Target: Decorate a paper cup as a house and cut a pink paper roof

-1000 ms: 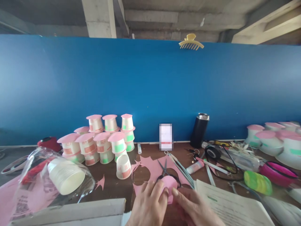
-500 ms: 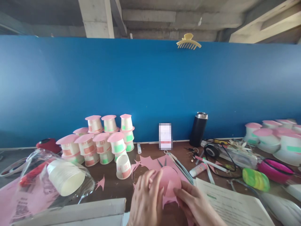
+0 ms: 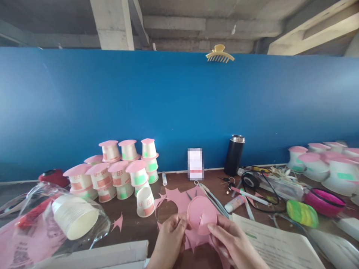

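A round pink paper disc (image 3: 200, 211) is held up between my two hands, with a slit and an overlapping flap near its middle. My left hand (image 3: 171, 237) is closed at its left edge, thumb and forefinger pinched together. On the lower right, my right hand (image 3: 232, 239) pinches the rim, thumb on top of the flap. Beneath the disc lie jagged pink paper scraps (image 3: 175, 196) and dark scissor tips. Left of the hands stands a white paper cup (image 3: 145, 203) with a drawn window and a red door.
Stacked cups with pink paper roofs (image 3: 120, 168) stand at left, more (image 3: 333, 160) at far right. A bag of nested cups (image 3: 75, 218) lies front left. A phone (image 3: 195, 164), black bottle (image 3: 235, 155), glue stick (image 3: 235, 203) and printed sheet (image 3: 269, 239) are near.
My left hand has drawn back from over the disc to its left edge, its fingers curling into a pinch. More of the disc shows now. My right hand keeps its grip.
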A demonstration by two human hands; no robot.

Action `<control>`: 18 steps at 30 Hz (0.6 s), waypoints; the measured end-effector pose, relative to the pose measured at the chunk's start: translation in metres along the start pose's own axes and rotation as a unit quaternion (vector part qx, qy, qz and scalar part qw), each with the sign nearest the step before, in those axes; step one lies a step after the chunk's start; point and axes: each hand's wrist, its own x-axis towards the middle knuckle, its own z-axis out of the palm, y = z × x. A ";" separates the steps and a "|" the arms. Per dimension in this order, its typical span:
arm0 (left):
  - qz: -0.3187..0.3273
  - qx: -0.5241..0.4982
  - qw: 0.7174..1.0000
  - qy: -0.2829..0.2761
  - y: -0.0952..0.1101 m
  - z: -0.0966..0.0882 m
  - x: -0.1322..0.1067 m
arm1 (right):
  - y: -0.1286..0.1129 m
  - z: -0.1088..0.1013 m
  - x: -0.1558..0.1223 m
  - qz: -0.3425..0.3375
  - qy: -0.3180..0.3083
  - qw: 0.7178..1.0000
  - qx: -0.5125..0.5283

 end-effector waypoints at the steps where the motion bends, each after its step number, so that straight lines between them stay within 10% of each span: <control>1: -0.010 -0.021 1.000 -0.006 -0.001 0.001 -0.001 | 0.000 0.000 0.000 -0.001 -0.003 1.000 0.000; 18: 0.021 -0.029 0.999 -0.021 0.013 0.004 -0.014 | 0.000 0.002 0.001 -0.028 0.005 1.000 -0.013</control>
